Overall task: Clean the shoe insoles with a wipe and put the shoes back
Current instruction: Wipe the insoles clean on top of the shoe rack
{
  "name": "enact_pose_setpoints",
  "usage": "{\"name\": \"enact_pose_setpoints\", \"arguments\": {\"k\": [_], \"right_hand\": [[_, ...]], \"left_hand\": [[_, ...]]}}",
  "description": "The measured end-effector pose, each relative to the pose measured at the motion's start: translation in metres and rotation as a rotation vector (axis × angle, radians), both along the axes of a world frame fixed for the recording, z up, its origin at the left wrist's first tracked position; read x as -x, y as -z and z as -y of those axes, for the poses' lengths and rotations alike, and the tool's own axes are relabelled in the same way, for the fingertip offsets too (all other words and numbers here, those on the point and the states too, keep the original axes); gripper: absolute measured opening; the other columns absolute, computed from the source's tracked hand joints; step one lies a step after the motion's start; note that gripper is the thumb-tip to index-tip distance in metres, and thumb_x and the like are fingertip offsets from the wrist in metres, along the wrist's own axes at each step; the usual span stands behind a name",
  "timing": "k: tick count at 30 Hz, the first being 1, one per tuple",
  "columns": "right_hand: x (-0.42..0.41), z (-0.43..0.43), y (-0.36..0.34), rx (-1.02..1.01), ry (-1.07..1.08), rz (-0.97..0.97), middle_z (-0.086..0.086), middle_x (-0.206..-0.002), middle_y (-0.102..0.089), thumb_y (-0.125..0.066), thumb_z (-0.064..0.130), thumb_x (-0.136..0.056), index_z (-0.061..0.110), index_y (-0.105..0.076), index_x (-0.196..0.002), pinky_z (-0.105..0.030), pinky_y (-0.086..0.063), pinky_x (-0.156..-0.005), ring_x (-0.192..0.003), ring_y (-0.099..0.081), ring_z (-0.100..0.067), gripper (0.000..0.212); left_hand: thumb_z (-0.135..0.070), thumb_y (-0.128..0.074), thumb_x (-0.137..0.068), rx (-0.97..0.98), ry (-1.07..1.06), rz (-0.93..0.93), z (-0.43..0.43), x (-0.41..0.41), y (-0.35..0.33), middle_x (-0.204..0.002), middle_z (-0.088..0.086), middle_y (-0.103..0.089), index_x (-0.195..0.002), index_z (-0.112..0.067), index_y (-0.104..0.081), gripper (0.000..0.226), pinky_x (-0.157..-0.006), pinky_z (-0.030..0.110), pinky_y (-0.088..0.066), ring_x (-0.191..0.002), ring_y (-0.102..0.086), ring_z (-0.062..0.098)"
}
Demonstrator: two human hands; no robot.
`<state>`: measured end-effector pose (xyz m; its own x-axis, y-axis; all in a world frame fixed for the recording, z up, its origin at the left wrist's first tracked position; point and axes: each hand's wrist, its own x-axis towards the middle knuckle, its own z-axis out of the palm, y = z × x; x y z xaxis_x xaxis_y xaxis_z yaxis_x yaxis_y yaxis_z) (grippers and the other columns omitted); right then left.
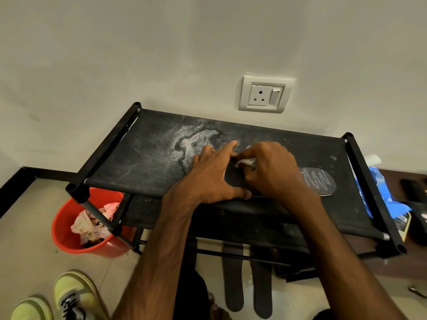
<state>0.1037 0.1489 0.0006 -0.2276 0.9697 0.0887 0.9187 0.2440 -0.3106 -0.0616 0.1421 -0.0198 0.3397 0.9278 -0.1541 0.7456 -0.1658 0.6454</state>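
We see a black metal-framed shoe rack (150, 158) against a pale wall, its top shelf a taut dark fabric, dusty, with a chalky white stain spread across the far middle. Below its left end stands a round red plastic bucket (62, 236) holding crumpled pinkish paper. On the tiled floor at near left sit two yellow-green shoes (74, 294) with dark laces, and under the rack two long, flat, dark insoles (233, 280) lie side by side. The insole being cleaned (320, 181) lies flat along the near right part of the top shelf; it is thin and matte black, and its rounded right end carries a silvery grey patch with rows of pale dots. Our left hand (212, 179) lies flat on its left portion, fingers straight and spread, thumb at the near edge, pressing it down. Our right hand (272, 169), just beside and touching the left, has its fingers curled around a small, crumpled white wipe (246, 162) held down on the insole's surface.
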Motion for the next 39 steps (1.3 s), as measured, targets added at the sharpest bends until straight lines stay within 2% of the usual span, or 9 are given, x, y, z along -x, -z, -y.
{"name": "enact_pose_setpoints", "arguments": {"k": [4,7,11,17,20,24,30,36,39], "right_hand": [[0.004,0.004,-0.002,0.103,-0.100,-0.049,-0.002,-0.095,-0.075,-0.072,0.022,-0.082,0.029,-0.080,-0.105,-0.045,-0.060,-0.075,-0.080,-0.068,-0.023,0.025],[-0.013,0.001,-0.007,0.120,-0.021,-0.025,0.005,-0.103,-0.076,-0.073,0.028,-0.085,0.042,-0.079,-0.106,-0.045,-0.059,-0.082,-0.092,-0.068,-0.021,0.026],[-0.031,0.001,-0.010,0.105,0.055,-0.006,0.005,-0.103,-0.077,-0.075,0.031,-0.086,0.042,-0.079,-0.104,-0.045,-0.060,-0.083,-0.093,-0.069,-0.020,0.021],[-0.024,0.008,-0.015,0.250,-0.177,-0.075,0.017,-0.098,-0.077,-0.079,0.025,-0.082,0.042,-0.080,-0.094,-0.039,-0.061,-0.084,-0.092,-0.071,-0.007,0.021],[-0.025,0.006,-0.012,0.178,-0.077,-0.050,0.017,-0.099,-0.076,-0.077,0.035,-0.082,0.049,-0.078,-0.094,-0.042,-0.061,-0.083,-0.091,-0.069,-0.011,0.019],[-0.028,0.002,-0.003,0.018,0.052,-0.065,0.011,-0.098,-0.077,-0.077,0.033,-0.085,0.044,-0.079,-0.100,-0.043,-0.060,-0.079,-0.089,-0.070,-0.016,0.018],[-0.049,0.003,-0.003,-0.159,0.185,-0.414,0.007,-0.097,-0.078,-0.078,0.028,-0.088,0.031,-0.082,-0.101,-0.042,-0.060,-0.082,-0.087,-0.070,-0.008,0.013],[-0.046,0.003,0.000,-0.087,0.127,-0.371,0.006,-0.099,-0.076,-0.079,0.027,-0.089,0.030,-0.082,-0.101,-0.033,-0.058,-0.079,-0.087,-0.068,-0.007,0.013],[-0.044,0.002,0.001,-0.066,0.093,-0.347,0.006,-0.099,-0.078,-0.080,0.022,-0.089,0.028,-0.082,-0.102,-0.025,-0.057,-0.076,-0.085,-0.069,-0.005,0.015]], "left_hand": [[-0.052,-0.087,-0.066,0.003,0.011,0.010,-0.003,0.000,0.000,-0.148,-0.001,-0.035,-0.157,-0.039,-0.011,0.120,-0.116,0.050,-0.026,-0.138,-0.023,0.027],[-0.055,-0.085,-0.069,-0.027,0.039,0.021,-0.001,0.000,0.001,-0.149,-0.017,-0.040,-0.158,-0.034,-0.012,0.118,-0.114,0.044,-0.021,-0.139,-0.021,0.021],[-0.055,-0.084,-0.070,-0.062,0.056,0.024,-0.001,0.000,0.000,-0.145,-0.027,-0.044,-0.159,-0.031,-0.014,0.116,-0.113,0.039,-0.017,-0.138,-0.023,0.014],[-0.055,-0.085,-0.069,-0.066,0.064,0.037,-0.001,0.000,0.000,-0.144,-0.027,-0.047,-0.159,-0.029,-0.015,0.117,-0.114,0.041,-0.018,-0.137,-0.025,0.013],[-0.055,-0.085,-0.069,-0.068,0.058,0.034,-0.002,0.000,0.001,-0.144,-0.027,-0.046,-0.159,-0.030,-0.016,0.115,-0.111,0.039,-0.019,-0.136,-0.025,0.014],[-0.055,-0.084,-0.070,-0.073,0.048,0.039,0.000,0.000,0.002,-0.142,-0.029,-0.046,-0.157,-0.033,-0.018,0.112,-0.104,0.033,-0.019,-0.131,-0.025,0.011],[-0.055,-0.084,-0.070,-0.085,0.070,-0.004,-0.001,0.003,-0.006,-0.144,-0.026,-0.047,-0.156,-0.034,-0.023,0.107,-0.114,0.042,-0.017,-0.134,-0.025,0.013],[-0.052,-0.084,-0.070,-0.122,0.082,-0.061,-0.001,0.006,-0.013,-0.134,-0.020,-0.040,-0.150,-0.040,-0.035,0.094,-0.103,0.035,-0.020,-0.130,-0.023,0.012],[-0.060,-0.079,-0.073,-0.173,0.085,-0.066,-0.001,0.002,-0.011,-0.142,-0.015,-0.041,-0.149,-0.040,-0.036,0.090,-0.096,0.031,-0.016,-0.130,-0.022,0.012]]}}
